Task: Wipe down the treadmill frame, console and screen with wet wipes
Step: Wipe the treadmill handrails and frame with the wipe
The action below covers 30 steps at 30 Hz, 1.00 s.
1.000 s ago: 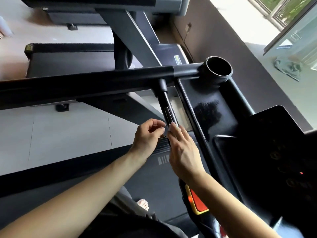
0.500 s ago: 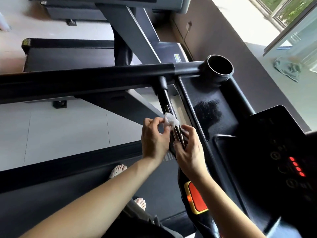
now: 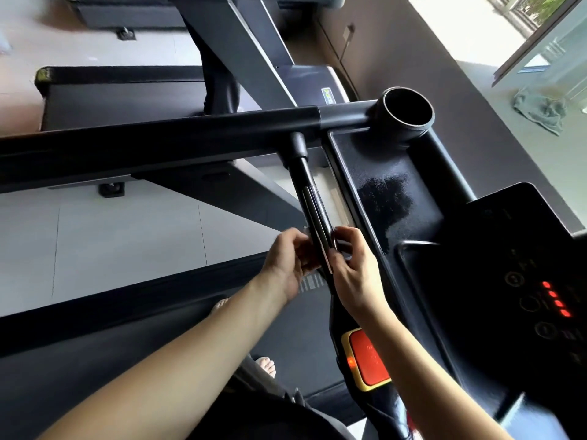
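Both hands close on the thin handle bar (image 3: pixel 309 192) from opposite sides: the left hand (image 3: pixel 284 262) with its fingers curled in against one side, the right hand (image 3: pixel 355 271) with thumb and fingers curled round the other. Between them the wipe (image 3: pixel 327 260) is wrapped on the bar and pinched by both hands. Only a pale strip of it shows along the bar, with a small white corner just above the left fingers; the rest is hidden.

Beyond the grip the bar runs up to join the long black rail (image 3: pixel 158 144). Just beside the right hand lies the dusty console tray (image 3: pixel 381 173), and the round cup holder (image 3: pixel 408 114) sits at its far corner. Nearer the person, below the right wrist, is the red stop button (image 3: pixel 368 360). Well off to the right the dark control panel (image 3: pixel 508 249) shows a row of red lights.
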### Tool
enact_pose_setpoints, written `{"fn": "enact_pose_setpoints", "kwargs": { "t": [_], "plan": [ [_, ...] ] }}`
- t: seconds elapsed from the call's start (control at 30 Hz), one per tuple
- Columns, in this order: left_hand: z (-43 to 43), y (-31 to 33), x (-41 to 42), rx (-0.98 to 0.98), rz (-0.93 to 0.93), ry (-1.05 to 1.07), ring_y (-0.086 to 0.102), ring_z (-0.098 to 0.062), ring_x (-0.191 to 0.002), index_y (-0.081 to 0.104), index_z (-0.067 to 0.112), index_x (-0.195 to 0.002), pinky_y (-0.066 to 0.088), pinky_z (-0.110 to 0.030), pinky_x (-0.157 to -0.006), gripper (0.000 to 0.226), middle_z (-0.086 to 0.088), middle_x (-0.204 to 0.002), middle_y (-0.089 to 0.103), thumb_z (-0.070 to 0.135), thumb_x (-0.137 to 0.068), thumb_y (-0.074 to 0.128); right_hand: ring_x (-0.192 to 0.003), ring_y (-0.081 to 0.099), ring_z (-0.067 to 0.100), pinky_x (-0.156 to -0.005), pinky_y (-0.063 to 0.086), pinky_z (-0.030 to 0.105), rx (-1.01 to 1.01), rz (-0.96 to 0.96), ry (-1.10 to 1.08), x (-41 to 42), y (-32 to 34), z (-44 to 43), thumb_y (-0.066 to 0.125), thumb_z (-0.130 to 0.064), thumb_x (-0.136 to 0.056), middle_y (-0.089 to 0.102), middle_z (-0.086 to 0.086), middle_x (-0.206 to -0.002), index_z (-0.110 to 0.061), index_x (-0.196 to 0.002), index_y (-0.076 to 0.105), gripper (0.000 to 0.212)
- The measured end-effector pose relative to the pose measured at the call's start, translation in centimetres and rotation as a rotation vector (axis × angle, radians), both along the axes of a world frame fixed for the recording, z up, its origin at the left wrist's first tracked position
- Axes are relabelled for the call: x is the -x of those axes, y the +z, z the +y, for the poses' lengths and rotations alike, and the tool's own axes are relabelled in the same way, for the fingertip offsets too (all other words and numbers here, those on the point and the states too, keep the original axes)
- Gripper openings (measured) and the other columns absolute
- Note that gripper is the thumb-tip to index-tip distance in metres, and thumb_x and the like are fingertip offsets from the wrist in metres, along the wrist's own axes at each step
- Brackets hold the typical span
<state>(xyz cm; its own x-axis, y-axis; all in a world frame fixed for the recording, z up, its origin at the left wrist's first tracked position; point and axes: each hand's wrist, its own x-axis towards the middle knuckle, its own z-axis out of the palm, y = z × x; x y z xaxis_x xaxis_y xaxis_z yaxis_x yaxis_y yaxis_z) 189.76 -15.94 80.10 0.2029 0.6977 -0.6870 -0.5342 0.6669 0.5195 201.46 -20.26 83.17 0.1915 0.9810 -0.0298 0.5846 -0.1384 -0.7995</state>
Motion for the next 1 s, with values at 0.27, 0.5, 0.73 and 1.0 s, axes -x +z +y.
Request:
{"fn": "enact_pose_setpoints", "kwargs": {
  "t": [0.27,0.5,0.73,1.0],
  "plan": [
    [3.2,0.1,0.5,0.005,-0.159,0.07,0.066,-0.024,-0.079,0.07,0.008,-0.091,0.052,-0.035,-0.078,0.049,-0.011,-0.09,0.068,0.054,-0.094,0.055,-0.105,0.065,0.02,-0.095,0.052,0.047,-0.033,0.001,-0.057,0.0,-0.3,-0.2,0.052,-0.019,-0.09,0.068,0.0,-0.11,-0.013,-0.118,0.061,0.031],
    [-0.5,0.1,1.7,-0.013,-0.108,-0.088,0.065,-0.025,-0.089,0.068,0.008,-0.088,0.045,-0.039,-0.095,0.05,-0.012,-0.093,0.07,0.051,-0.101,0.046,-0.096,0.066,0.022,-0.091,0.052,0.046,-0.05,-0.028,-0.1,-0.4,-0.9,0.1,0.054,-0.001,-0.093,0.071,0.002,-0.1,-0.011,-0.106,0.065,0.02],
    [0.8,-0.1,0.4,0.03,-0.111,0.032,0.068,-0.023,-0.086,0.069,0.012,-0.088,0.052,-0.037,-0.088,0.039,-0.009,-0.089,0.072,0.03,-0.108,0.04,-0.094,0.067,0.021,-0.089,0.053,0.042,-0.079,-0.06,-0.099,-0.3,-1.0,0.2,0.056,-0.004,-0.09,0.071,0.002,-0.098,-0.011,-0.104,0.068,0.019],
    [0.9,-1.3,0.5,-0.047,0.057,0.011,0.072,-0.023,-0.086,0.064,0.0,-0.117,0.061,-0.035,-0.081,0.032,-0.016,-0.101,0.074,-0.006,-0.1,0.037,-0.092,0.064,0.021,-0.084,0.05,0.035,-0.102,-0.119,-0.091,-0.2,-1.1,0.1,0.059,-0.005,-0.091,0.069,0.0,-0.095,-0.012,-0.101,0.066,0.014]
  ]
}}
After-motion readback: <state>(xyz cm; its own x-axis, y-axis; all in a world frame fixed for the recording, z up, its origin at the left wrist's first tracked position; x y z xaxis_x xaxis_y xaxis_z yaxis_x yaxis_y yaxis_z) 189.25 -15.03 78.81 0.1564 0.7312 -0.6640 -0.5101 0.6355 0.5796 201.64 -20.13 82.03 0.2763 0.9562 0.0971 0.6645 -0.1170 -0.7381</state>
